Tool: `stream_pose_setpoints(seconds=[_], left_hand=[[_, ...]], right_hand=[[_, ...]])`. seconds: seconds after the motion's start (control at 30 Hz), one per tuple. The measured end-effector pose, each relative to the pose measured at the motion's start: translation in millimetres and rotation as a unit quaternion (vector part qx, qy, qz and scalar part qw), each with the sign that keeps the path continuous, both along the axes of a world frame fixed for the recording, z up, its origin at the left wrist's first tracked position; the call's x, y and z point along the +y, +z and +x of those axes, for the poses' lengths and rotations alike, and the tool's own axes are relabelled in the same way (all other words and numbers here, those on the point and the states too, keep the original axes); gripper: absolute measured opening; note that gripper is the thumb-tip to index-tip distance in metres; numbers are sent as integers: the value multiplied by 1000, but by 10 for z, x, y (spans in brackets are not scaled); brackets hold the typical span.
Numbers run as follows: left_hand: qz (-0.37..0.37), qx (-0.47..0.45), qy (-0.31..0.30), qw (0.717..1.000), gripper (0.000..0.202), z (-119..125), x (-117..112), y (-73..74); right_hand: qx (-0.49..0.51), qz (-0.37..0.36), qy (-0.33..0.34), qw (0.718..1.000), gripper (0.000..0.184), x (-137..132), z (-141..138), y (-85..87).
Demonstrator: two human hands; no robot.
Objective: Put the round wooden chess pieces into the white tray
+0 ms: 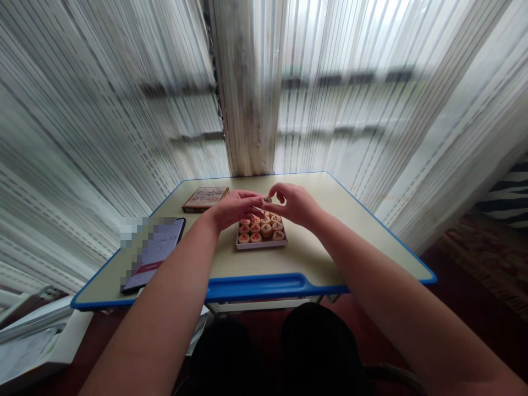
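The right hand (297,204) forms a narrow grip, thumb and forefinger pinching a round wooden xiangqi piece (267,199) by its rim and holding it up just above the other pieces. The left hand (233,210) comes in from the left, its fingers (251,204) stretched out and not closed on anything. Their tips sit just beside the held piece (from this angle, whether they touch it cannot be told).

Directly beneath both hands lies a shallow white box (261,246), filled with rows of more wooden pieces (260,229) with red characters on their faces. The hands hang over its far end. The box stands near the middle of the tabletop (301,256), well back from the near edge, which carries blue trim and a moulded blue groove (256,286). Pale tabletop runs from the box to the blue right edge, and a broad band of it lies between the box and the near edge.

Toward the far left, a flat brown box (205,199) sits close to the far edge. Nearer, a smartphone (159,254) lies against the left edge, part of it blurred out. Translucent curtains (355,110) rise beyond the far and left edges.
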State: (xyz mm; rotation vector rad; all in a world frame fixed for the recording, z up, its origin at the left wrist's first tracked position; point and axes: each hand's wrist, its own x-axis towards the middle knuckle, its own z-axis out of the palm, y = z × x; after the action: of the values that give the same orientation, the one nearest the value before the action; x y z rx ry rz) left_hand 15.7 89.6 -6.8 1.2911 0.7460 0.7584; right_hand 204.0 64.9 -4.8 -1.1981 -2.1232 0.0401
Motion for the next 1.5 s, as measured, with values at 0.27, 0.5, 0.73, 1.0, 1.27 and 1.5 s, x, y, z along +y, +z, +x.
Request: stream_pose_setpoints(seconds=[0.27, 0.5, 0.73, 1.0, 1.27, 1.5], left_hand=[[-13, -19, -18, 1000, 19, -1, 4, -11], [1, -41, -28, 999, 26, 0, 11, -7], [16, -53, 65, 996, 36, -12, 50, 33], [4, -74, 99, 992, 43, -24, 62, 62], [1, -71, 85, 994, 43, -16, 73, 50], [5, -70, 80, 994, 46, -27, 62, 35]], right_hand=[[13, 5, 46, 999, 30, -70, -11, 15], [40, 40, 65, 996, 23, -108, -29, 27], [-29, -54, 53, 997, 24, -213, -36, 139], [-201, -165, 62, 963, 23, -373, -107, 201], [-211, -162, 48, 963, 22, -361, -101, 186], [-202, -179, 54, 961, 23, -341, -96, 171]])
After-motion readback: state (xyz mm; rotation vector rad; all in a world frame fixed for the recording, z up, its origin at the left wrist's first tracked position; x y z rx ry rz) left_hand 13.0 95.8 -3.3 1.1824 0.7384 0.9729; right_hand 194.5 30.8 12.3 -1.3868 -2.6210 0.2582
